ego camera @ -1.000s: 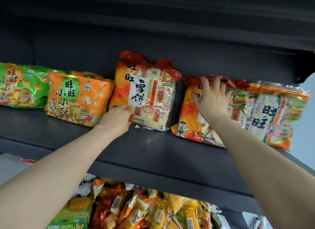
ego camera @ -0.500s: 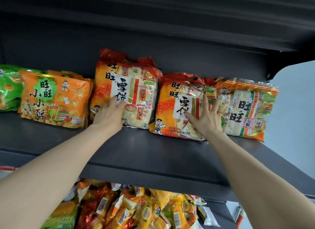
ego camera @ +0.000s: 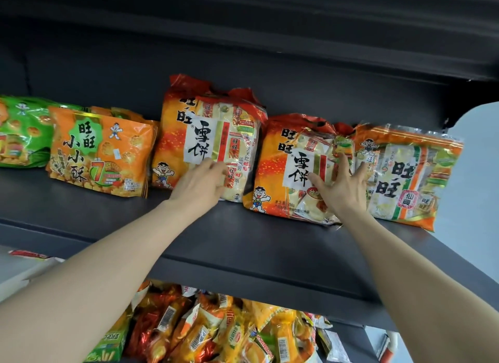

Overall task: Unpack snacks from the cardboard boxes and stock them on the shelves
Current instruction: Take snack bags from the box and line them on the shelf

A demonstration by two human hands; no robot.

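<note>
On the dark shelf (ego camera: 243,235) in front of me stand five snack bags in a row, leaning back against the rear panel. My left hand (ego camera: 198,185) rests on the lower front of the taller rice-cracker bag (ego camera: 213,135), fingers loosely bent against the wrapper; I cannot tell whether they pinch it or only press. My right hand (ego camera: 341,191) lies spread on the second rice-cracker bag (ego camera: 291,168), fingers straight and fanned, the thumb pointing left across the white label and the outer fingers reaching the seam where this bag meets the senbei bag (ego camera: 407,173). Those two bags touch, the senbei bag's left edge partly tucked behind my fingers. The two rice-cracker bags stand just beside each other, the left one rising higher.

Further left sits the orange puff bag (ego camera: 101,152), close to the taller rice-cracker bag, and beyond it the green bag (ego camera: 24,131), cut off by the frame edge and overlapped a little by the orange one.

Below the shelf lip, a lower shelf holds a jumbled heap of packets (ego camera: 216,333) in red, yellow and green, several showing barcodes. Overhead I see the underside of another dark shelf (ego camera: 270,25).
</note>
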